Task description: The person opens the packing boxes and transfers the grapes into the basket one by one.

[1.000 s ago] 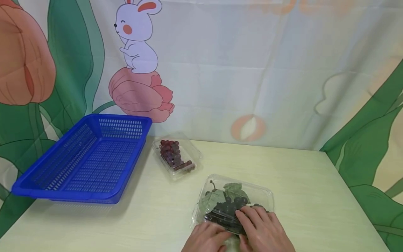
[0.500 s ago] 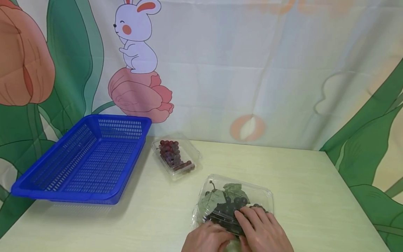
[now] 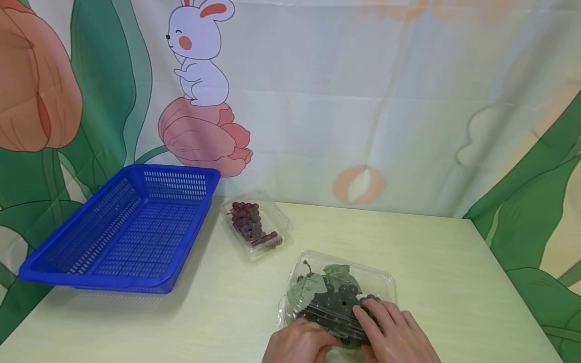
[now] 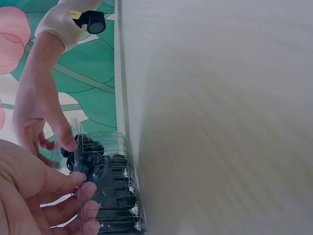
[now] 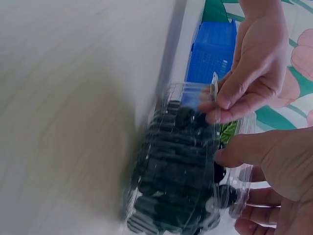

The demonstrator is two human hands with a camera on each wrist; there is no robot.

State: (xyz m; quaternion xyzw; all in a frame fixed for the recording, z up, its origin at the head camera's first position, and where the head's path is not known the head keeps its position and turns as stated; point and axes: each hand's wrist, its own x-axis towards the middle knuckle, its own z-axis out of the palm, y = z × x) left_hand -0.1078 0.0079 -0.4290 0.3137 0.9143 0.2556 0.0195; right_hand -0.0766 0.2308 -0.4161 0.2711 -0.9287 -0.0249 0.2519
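Note:
A clear plastic clamshell container [image 3: 374, 277] rests on the near part of the table, its lid down over dark grapes [image 3: 333, 305] and green leaves [image 3: 338, 275]. My left hand [image 3: 299, 344] pinches the near rim at its left, thumb against the edge in the left wrist view. Farther right along that same edge, my right hand [image 3: 397, 333] grips the container, its fingers bent over the lid and its thumb [image 5: 234, 149] at the rim. In the right wrist view, a narrow gap shows between the rim and the lid. The fingers partly cover the front edge.
On the left stands a blue plastic basket [image 3: 102, 282] with perforated walls. Between it and the dark grapes, farther back, a second clear container [image 3: 278, 214] holds red grapes [image 3: 245, 219]. A printed curtain [image 3: 299, 101] hangs along the table's back edge.
My right hand has slid slightly right along the container's front edge, uncovering more of the grapes. The left hand has shifted a little at the rim. The basket and red grapes stay put.

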